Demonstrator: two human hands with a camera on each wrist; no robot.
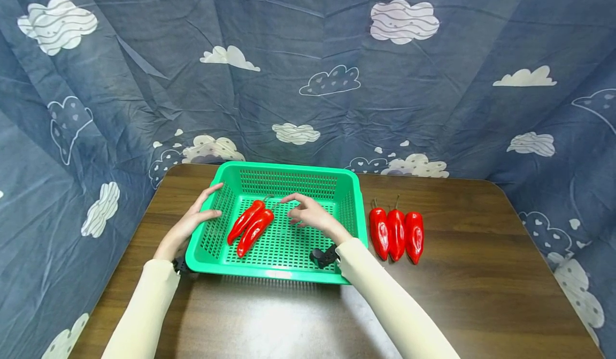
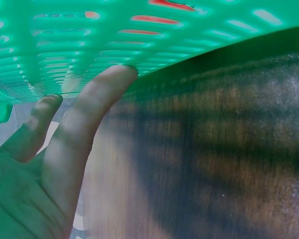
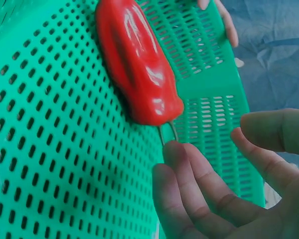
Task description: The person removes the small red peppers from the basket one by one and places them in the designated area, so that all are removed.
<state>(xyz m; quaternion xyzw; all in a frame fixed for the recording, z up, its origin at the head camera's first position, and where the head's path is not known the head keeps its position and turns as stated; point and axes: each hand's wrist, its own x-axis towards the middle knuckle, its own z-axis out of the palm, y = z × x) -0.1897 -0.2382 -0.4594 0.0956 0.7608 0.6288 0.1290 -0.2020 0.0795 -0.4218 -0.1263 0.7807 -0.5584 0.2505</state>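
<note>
A green perforated basket stands on the table, with two red peppers lying side by side in its left half. At the basket's left wall is my left hand, fingers extended against the rim and thumb spread apart. The left wrist view has fingers beside the slotted wall. Over the middle of the basket floor hovers my right hand, its fingers loosely bent around nothing. Close up, a red pepper lies just beyond the right fingertips, its stem near them; thumb and fingers are apart.
Three more red peppers lie in a row on the wooden table, right of the basket. A blue cloud-patterned curtain hangs behind and at both sides of the table.
</note>
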